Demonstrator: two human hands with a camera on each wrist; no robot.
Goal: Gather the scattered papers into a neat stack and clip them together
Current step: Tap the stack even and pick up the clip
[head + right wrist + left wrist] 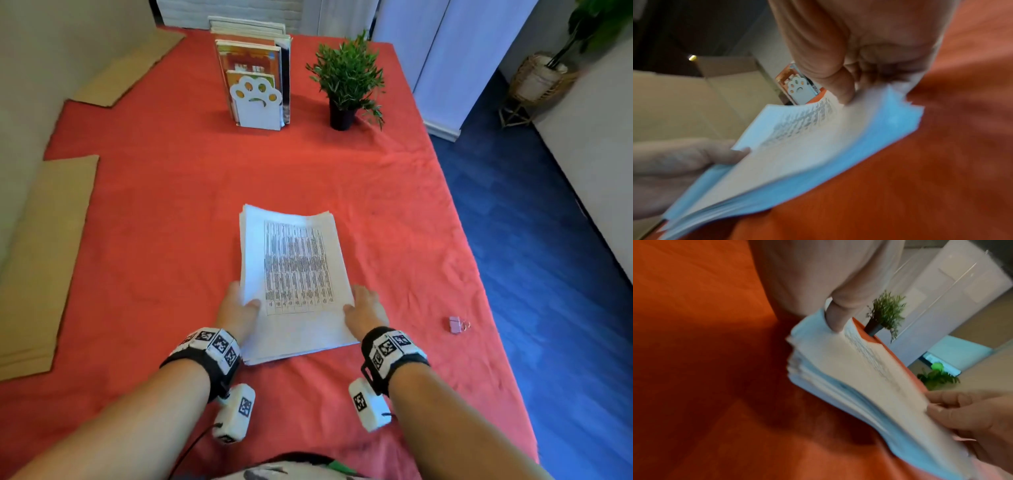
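White sheets make up the stack (294, 281), and we hold it by both long sides. Our left hand (239, 308) pinches the left edge, thumb on the top sheet and fingers under. Our right hand (366, 308) does the same on the right edge. In the left wrist view the left thumb (835, 318) presses down on the top sheet. In the right wrist view the right thumb (838, 84) does likewise. We judge this two-sided hold lets us square the sheets against each other, since one hand alone would let them fan out.

In both wrist views the stack looks lifted a little off the red cloth (171, 205), though blur makes that uncertain. Its side edges are not flush. Layers stick out unevenly along the left edge in the left wrist view, and a ragged corner shows near the right thumb. So we judge the gathering done and the tidying unfinished.

Printed on the top sheet is a dense table of dark rows with wide white margins. The paper bends easily and bows between our hands, so it will likely slip unless held tight.

A small pink clip (457, 323) lies on the cloth to the right of the stack, well apart from it and untouched. Beyond the stack stand a bookend (257, 102) with books and a plant (346, 82).
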